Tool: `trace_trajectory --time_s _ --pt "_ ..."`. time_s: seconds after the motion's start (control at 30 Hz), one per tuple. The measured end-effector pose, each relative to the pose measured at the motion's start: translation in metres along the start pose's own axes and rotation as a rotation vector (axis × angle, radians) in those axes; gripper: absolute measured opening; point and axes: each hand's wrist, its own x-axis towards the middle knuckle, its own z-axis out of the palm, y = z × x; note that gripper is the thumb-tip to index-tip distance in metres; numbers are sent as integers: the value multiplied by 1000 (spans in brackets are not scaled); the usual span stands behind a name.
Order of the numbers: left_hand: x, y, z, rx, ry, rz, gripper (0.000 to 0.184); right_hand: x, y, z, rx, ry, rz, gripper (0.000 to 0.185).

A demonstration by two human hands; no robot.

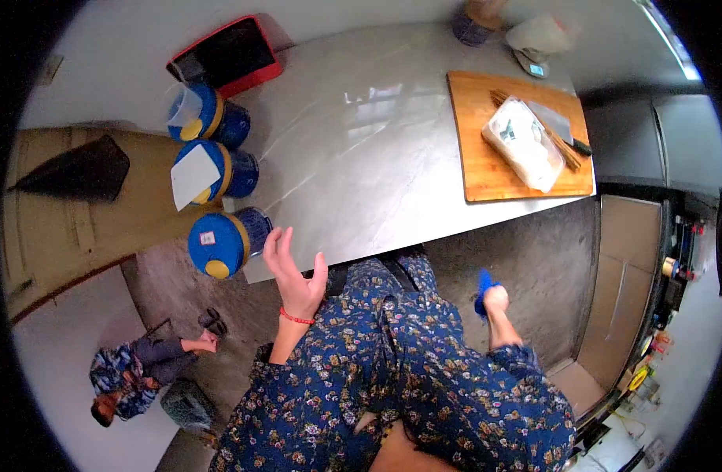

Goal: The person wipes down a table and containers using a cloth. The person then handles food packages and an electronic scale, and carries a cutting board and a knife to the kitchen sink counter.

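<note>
My left hand (297, 279), with a red bead bracelet on its wrist, is raised at the table's front left edge. Its fingers are apart and hold nothing. Just left of its fingertips stands a dark blue container with a blue lid (217, 244) and a yellow round cap. My right hand (496, 299) is low in front of the table, right of my body, closed around a bright blue cloth (484, 289). Two more blue-lidded containers stand behind the first; a white card (194, 178) lies on the middle one and a clear cup (185, 105) on the farthest.
On the table (361, 173) are a wooden board (479, 157) with a plastic tub (523, 145), sticks and a knife (556, 126), a scale (532, 67) and a red-framed black screen (229, 57). A person (137, 374) sits at lower left.
</note>
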Motion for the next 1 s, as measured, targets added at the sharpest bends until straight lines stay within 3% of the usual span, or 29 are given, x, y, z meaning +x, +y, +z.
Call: trace_trajectory --time_s 0.03,0.07,0.13,0.2,0.33,0.4,0.47,0.53,0.67,0.93,1.0 --pt "-4 -5 -4 -4 11 8 58 7 30 7 37 38 -115 43" --pt "-8 -8 -5 -8 23 16 57 19 54 13 22 102 -59 44" --pt "-16 -20 -2 -19 4 -33 55 -2 33 -17 317 430 -388 44" --pt "-16 -24 -3 -24 3 -55 53 -46 -17 -56 463 570 -658 45" --pt "-22 -13 -7 -39 6 -87 52 -108 -114 -78 267 526 -1313 54" --pt "-26 -11 -9 -48 19 -108 52 -114 -159 -46 145 221 -1599 59" --pt "-29 -10 -11 -45 33 -132 52 -109 -193 8 55 97 -1923 63" --pt "-34 -7 -17 22 60 -193 53 -125 -213 4 -162 124 -1993 58" --pt "-40 -10 -14 91 103 -354 53 -104 -271 4 -218 154 -2105 50" --pt "-24 -1 35 141 75 -534 51 -80 -482 -34 -61 272 -2082 52" --pt "-19 1 49 76 63 -574 53 -61 -538 -46 20 372 -1928 52"
